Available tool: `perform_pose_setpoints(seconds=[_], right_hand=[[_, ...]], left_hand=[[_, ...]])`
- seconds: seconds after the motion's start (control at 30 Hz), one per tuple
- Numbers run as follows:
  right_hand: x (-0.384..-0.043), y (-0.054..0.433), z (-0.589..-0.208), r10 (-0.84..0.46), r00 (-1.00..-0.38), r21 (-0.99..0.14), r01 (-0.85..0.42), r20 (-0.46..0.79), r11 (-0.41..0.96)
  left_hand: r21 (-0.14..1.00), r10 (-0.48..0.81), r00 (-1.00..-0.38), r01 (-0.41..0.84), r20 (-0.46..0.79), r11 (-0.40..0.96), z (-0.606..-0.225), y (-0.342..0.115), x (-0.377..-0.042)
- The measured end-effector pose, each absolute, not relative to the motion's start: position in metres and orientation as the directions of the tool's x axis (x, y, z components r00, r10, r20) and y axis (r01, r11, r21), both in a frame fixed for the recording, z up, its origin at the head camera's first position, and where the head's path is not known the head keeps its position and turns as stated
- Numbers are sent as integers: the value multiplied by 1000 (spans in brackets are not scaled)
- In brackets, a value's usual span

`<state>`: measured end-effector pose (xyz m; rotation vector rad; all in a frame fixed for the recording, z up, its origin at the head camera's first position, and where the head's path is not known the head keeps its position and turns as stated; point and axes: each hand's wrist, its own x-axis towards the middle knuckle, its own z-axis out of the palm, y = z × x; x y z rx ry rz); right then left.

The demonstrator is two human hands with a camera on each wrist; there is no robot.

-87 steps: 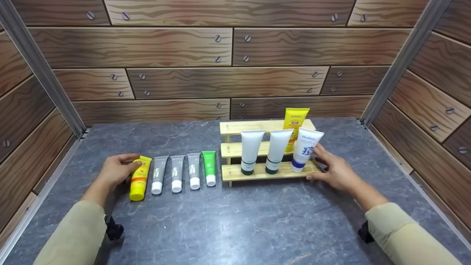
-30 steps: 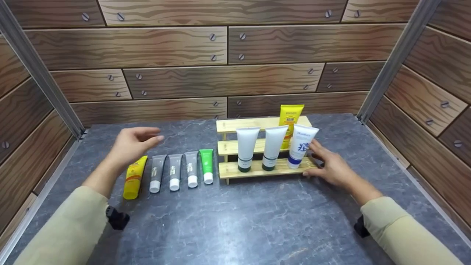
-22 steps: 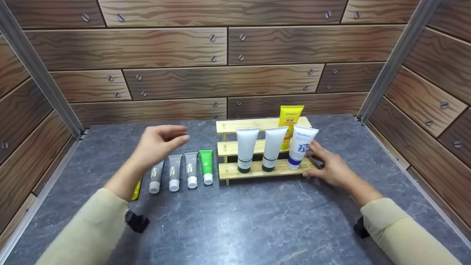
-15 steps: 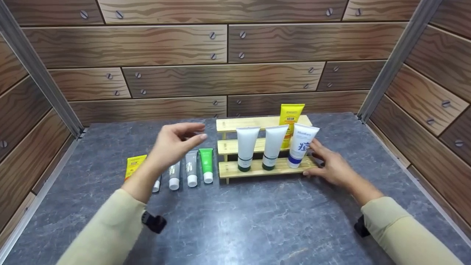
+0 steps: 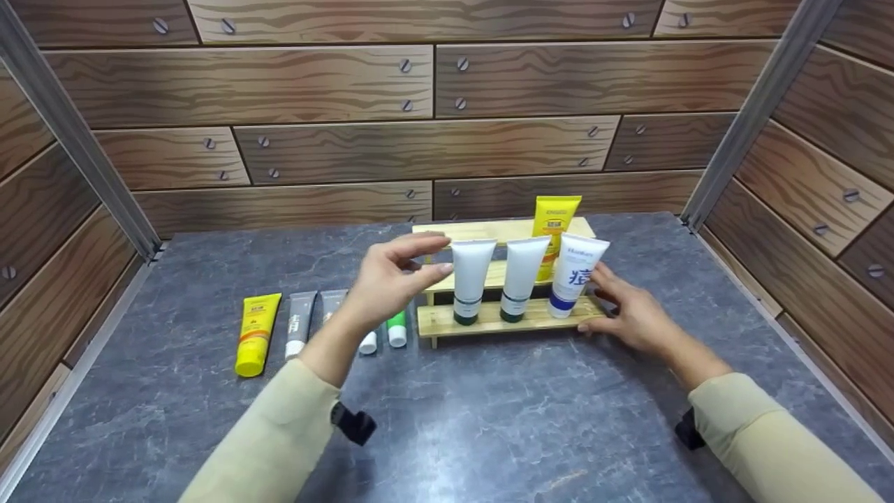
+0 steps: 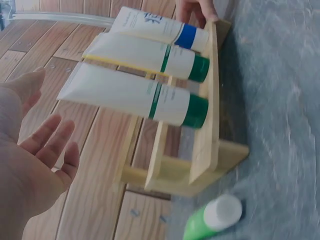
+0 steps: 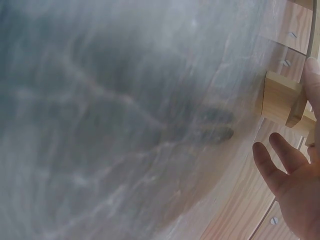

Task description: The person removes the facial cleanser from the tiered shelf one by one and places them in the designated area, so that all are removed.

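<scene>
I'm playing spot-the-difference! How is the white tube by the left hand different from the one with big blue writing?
The left tube, by the left hand, has a dark green cap; the right tube has a white bottom.
The left tube has a thin green stripe; the right tube has a wide blue band.
Both are white and stand on the wooden rack, on its front shelf.

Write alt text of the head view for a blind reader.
The left hand is close to the leftmost of three white tubes standing on a wooden rack, whose right end the right hand holds. One yellow tube stands behind them; five more tubes lie to the left.
</scene>
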<state>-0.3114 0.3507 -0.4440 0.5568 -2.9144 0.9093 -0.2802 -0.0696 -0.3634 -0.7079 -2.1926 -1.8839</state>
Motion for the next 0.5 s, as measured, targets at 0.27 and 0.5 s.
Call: perform_pose_setpoints(seconds=[0.27, 0.5], right_hand=[[-313, 351, -444, -307, -945, -553, -314, 108, 772], [-314, 350, -445, -307, -946, -547, -314, 108, 776]], left_hand=[[916, 257, -889, 400, 378, 37, -374, -50, -288], [942, 240, -913, 336, 331, -23, -383, -42, -293]])
